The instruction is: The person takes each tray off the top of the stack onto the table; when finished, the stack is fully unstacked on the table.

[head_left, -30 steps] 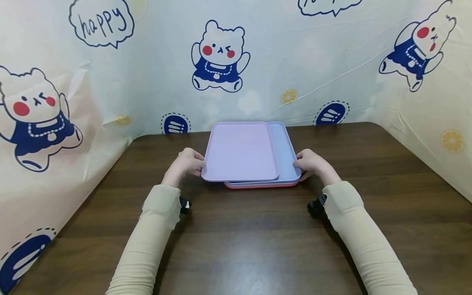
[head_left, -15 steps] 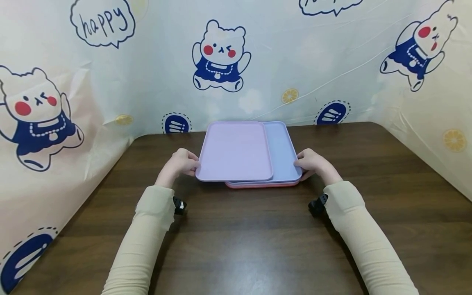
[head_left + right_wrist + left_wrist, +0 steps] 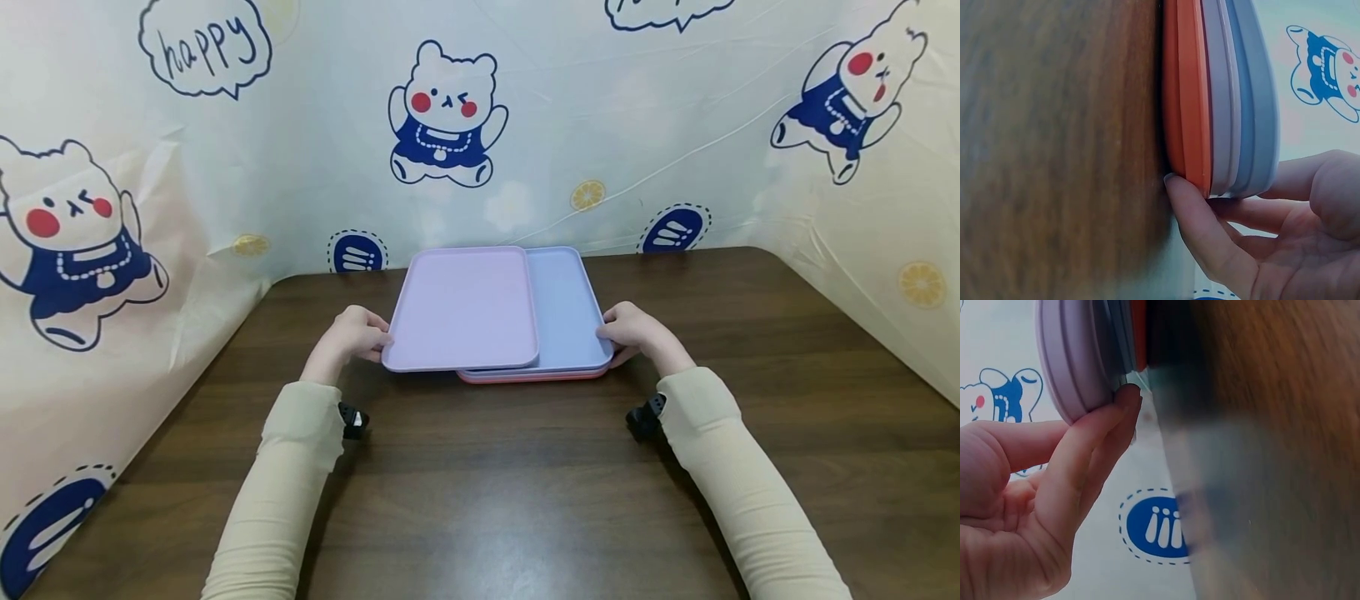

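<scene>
Two hands grip trays: left (image 3: 351,332) the lilac tray (image 3: 461,308), lengthwise away; right (image 3: 636,332) the stack (image 3: 570,312).

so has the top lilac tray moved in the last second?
Yes. The lilac tray, held by the left hand, has slid left across the blue tray, which stays put, so more blue shows.

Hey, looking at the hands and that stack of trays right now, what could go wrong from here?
The left hand holds the purple tray by one edge only, so it may tip or slip. That tray partly overlaps the blue tray, so it could drag the blue tray along. The right hand steadies the stack near the orange tray with fingertips only, so the stack might shift on the table.
</scene>
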`<action>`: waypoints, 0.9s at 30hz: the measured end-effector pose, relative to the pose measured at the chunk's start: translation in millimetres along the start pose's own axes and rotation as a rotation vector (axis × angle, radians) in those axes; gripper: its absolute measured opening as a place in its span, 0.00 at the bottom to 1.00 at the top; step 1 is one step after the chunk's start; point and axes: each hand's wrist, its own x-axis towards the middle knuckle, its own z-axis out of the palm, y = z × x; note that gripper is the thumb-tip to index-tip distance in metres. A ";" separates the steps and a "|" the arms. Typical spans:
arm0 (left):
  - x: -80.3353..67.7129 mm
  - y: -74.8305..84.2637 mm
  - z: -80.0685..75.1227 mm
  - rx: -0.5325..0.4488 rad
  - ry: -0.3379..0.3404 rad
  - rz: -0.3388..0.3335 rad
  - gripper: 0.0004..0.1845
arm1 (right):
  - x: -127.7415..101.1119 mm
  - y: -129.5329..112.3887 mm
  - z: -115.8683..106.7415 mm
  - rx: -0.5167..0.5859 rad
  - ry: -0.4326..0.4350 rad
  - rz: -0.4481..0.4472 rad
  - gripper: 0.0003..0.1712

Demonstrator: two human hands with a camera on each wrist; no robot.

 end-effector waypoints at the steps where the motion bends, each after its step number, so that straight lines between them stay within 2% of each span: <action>1: -0.2 -1.6 -1.1 -0.003 -0.001 -0.003 0.18 | -0.4 -0.7 0.2 0.000 -0.002 -0.002 0.19; 9: -0.6 -17.2 -10.6 -0.011 -0.007 -0.018 0.20 | -0.6 -1.9 0.9 0.003 -0.005 -0.005 0.19; 15: -0.5 -22.4 -16.9 -0.009 -0.003 -0.004 0.20 | -1.1 -1.6 -0.3 0.014 0.002 0.008 0.20; 20: 0.5 -28.0 -19.7 -0.009 0.003 -0.033 0.21 | -0.3 -1.9 -0.9 0.011 -0.008 0.009 0.18; 27: 1.7 -33.6 -23.0 -0.041 -0.002 -0.039 0.22 | 1.0 -1.6 -0.8 -0.026 0.002 0.026 0.19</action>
